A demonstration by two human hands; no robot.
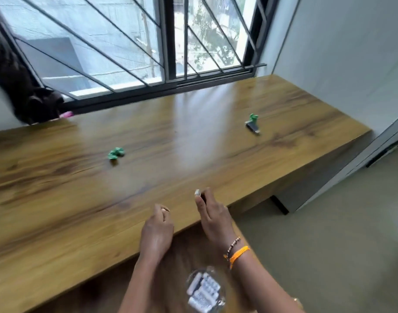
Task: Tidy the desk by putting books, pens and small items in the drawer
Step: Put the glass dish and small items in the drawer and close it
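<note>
My right hand (212, 214) is over the front edge of the wooden desk (58, 199) and pinches a small dark item with a pale end (198, 192) between thumb and fingers. My left hand (157, 231) hovers beside it with curled fingers; I see nothing in it. Below the desk edge the open drawer (177, 254) holds a clear round dish of white batteries (204, 290). A crumpled green item (116, 153) lies mid-desk. A small black device with a green piece (252, 124) lies at the right.
A barred window (148, 53) runs along the back of the desk. A dark cloth bundle (37, 105) and a pink object (67, 114) sit at the back left corner. White wall at the right, greenish floor (329, 245) below.
</note>
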